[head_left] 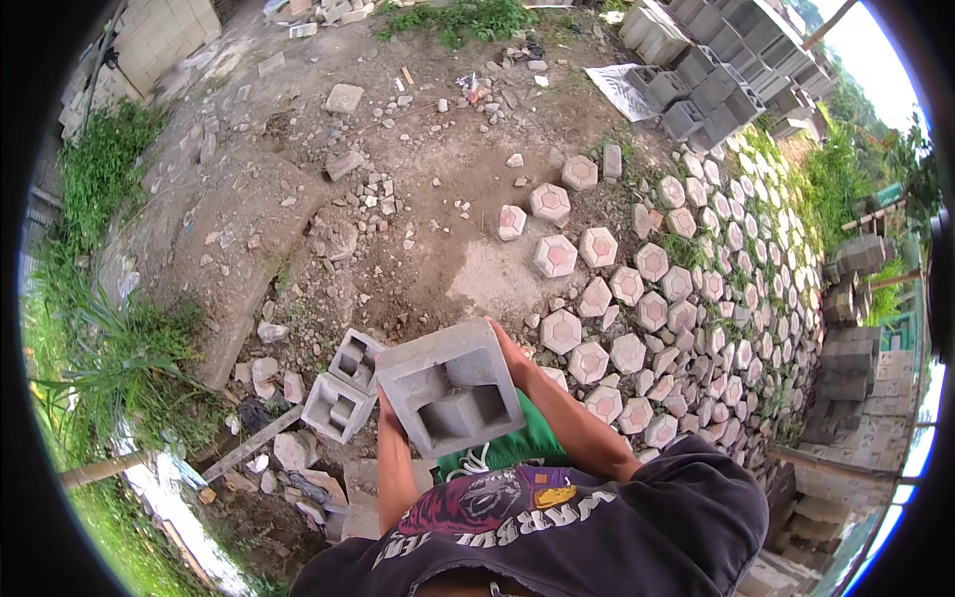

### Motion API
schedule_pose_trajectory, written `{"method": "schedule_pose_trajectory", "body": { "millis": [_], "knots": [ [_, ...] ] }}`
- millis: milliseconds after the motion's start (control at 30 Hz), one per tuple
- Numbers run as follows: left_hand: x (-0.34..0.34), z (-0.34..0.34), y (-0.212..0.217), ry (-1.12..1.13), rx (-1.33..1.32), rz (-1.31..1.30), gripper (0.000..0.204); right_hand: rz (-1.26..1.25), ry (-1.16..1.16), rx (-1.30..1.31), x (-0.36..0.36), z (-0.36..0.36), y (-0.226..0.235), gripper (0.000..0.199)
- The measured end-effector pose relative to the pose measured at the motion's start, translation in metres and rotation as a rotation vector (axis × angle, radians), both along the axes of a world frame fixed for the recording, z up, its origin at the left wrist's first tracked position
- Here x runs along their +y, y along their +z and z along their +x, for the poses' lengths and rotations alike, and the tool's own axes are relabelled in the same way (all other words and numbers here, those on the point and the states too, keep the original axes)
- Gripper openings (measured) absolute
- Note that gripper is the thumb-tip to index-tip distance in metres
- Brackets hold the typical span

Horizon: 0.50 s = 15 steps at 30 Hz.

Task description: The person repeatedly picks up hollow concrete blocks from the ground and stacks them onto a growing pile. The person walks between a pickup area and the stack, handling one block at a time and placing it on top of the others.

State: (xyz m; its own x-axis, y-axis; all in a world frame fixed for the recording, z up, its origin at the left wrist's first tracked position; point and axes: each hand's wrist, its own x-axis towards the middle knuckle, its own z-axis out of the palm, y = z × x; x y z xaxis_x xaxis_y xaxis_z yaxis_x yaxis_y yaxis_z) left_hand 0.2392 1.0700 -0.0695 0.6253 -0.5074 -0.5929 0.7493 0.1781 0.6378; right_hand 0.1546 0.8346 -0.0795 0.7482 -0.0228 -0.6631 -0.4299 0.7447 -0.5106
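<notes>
**Block held square between both hands**

We've got the grey hollow concrete block (450, 388) clamped at waist height; left hand (386, 406) grips its left face, right hand (517, 360) its right; hollows face up at us; two more hollow blocks (343, 388) lie on the dirt just left.

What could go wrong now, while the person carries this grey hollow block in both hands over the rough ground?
1. The concrete block is held only at its sides, by the left hand and the right hand; it might slip and land on the feet.
2. Loose rubble and two more hollow blocks lie close below, so a stumble seems possible.
3. The hexagonal pavers look unevenly laid, which may make footing unsure.
</notes>
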Motion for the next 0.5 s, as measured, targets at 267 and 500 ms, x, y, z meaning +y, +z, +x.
{"method": "schedule_pose_trajectory", "body": {
  "millis": [267, 500],
  "knots": [
    [-0.173, 0.075, 0.026, -0.403, -0.066, -0.042, 0.078, -0.323, -0.201, -0.075, -0.134, 0.021, 0.01, 0.082],
    [-0.308, 0.086, 0.035, -0.673, -0.079, -0.097, 0.078, -0.356, -0.533, -0.169, -0.223, -0.022, 0.026, 0.074]
  ]
}}
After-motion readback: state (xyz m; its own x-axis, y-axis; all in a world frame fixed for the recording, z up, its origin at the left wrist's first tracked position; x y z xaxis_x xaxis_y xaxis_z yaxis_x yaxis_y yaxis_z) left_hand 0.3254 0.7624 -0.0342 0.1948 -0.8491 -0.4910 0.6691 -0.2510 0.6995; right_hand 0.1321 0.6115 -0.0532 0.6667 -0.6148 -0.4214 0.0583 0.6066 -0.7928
